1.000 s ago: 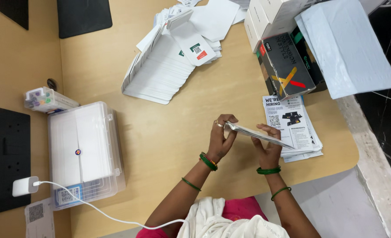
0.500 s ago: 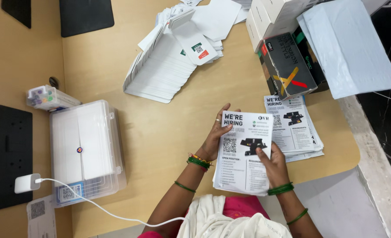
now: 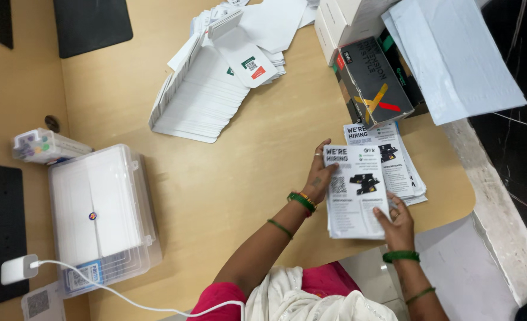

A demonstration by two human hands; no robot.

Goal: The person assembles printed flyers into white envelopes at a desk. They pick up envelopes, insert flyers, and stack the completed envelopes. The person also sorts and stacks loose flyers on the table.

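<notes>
Wooden and pale, the tabletop (image 3: 228, 172) fills the head view, and its near right corner rounds off just below a bundle of printed flyers (image 3: 355, 193) that the person holds flat above it. The left hand (image 3: 320, 178) grips the bundle's left edge, thumb under and fingers laid on the top sheet, closed on the paper; the right hand (image 3: 397, 226) pinches the lower right corner, thumb on top, likewise closed on the sheets. The bundle lies partly over the left edge of a second stack of flyers (image 3: 403, 169) resting on the table, close to the table's right edge. Beyond that stack a dark printed box (image 3: 373, 83) stands tilted against white cartons (image 3: 344, 18), with a pale blue-grey envelope (image 3: 453, 56) lying over the boxes and jutting past the table's right side. Further back, near the far edge, a fanned row of white cards (image 3: 201, 101) spreads across the wood, with loose cards on top. At the left a clear plastic case (image 3: 100, 214) holding white sheets sits near the near edge, a small clear box of coloured bits (image 3: 43, 145) just behind it. A white charger (image 3: 17, 268) lies left of the case, its white cable (image 3: 133, 300) running past the case's front toward the person. Between the case, the fanned cards and the left hand, a broad stretch of bare wood lies open.
</notes>
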